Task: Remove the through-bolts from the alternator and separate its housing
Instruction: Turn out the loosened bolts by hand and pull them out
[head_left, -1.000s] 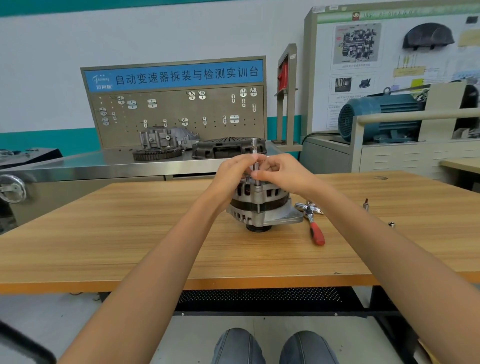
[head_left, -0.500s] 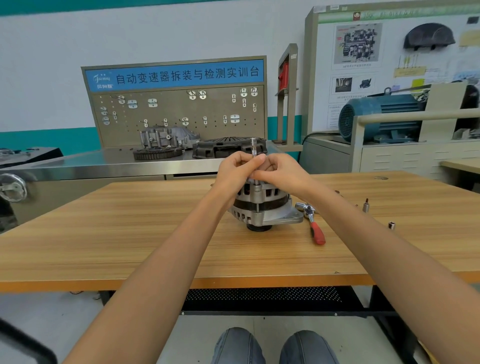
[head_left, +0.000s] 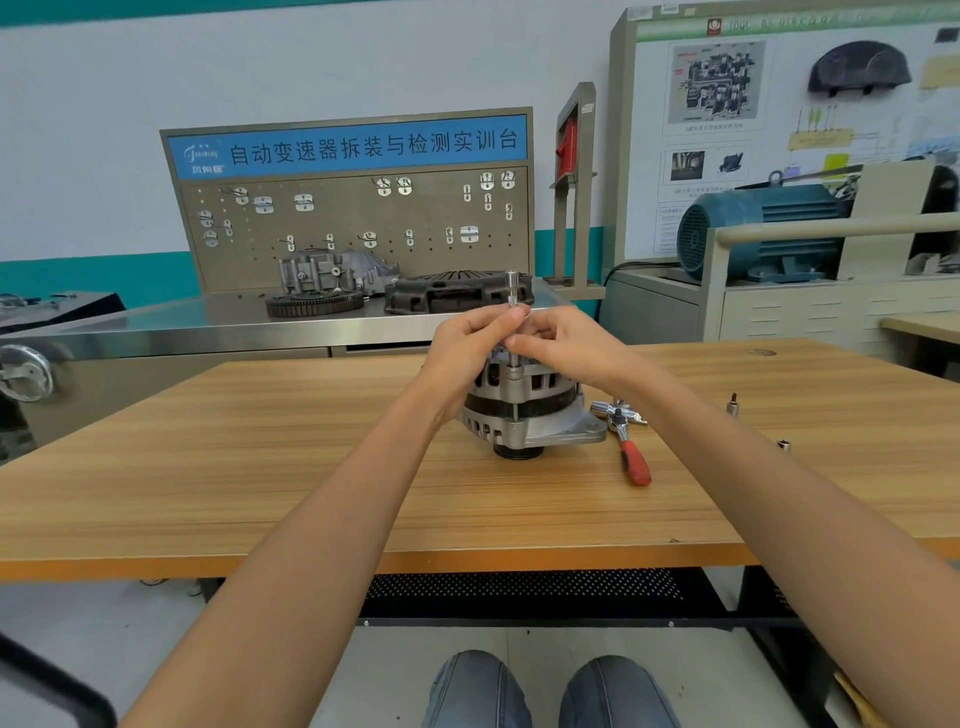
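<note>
Grip: both hands meet over the top of the alternator (head_left: 524, 410), fingers curled around a slim upright metal driver shaft (head_left: 512, 312). Left hand (head_left: 470, 345) pinches the shaft from its side, fingertips at the upper part; right hand (head_left: 563, 348) pinches it from the opposite side, fingertips just below the left's. The shaft's socket end stands clear above both hands. Its lower end drops straight down to a bolt boss on the alternator's upper housing; whether it sits on a bolt head cannot be told, since the fingers hide part of it.

Directly under the grip: alternator stands upright on the wooden table (head_left: 260, 467), pulley end down, slotted rear housing up, dark band around the middle. Both housing halves are together.

Right of the grip, on the table: ratchet with red handle (head_left: 631, 452), head just beside the alternator's mounting ear. Further right, well apart: a small upright socket (head_left: 733, 403) and a smaller metal piece (head_left: 784, 443).

Beyond the grip: steel bench with tool pegboard (head_left: 358, 223), gear ring and dark clutch cover. Far right: blue electric motor (head_left: 763, 234).

Below the grip, near edge: person's knees in jeans (head_left: 550, 691).
</note>
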